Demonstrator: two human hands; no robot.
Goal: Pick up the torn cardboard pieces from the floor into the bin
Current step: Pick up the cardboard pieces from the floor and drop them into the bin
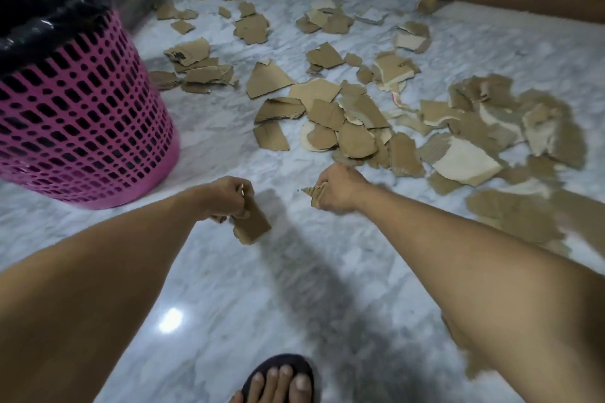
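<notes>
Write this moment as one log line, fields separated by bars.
left hand: holds cardboard piece | right hand: holds cardboard scrap | pink bin: left | floor: many pieces remain

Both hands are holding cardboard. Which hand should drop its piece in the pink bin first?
Probably the left hand. It holds a cardboard piece and is nearer the pink bin, which stands on its side. The right hand is farther away, by the scattered pile.
</notes>
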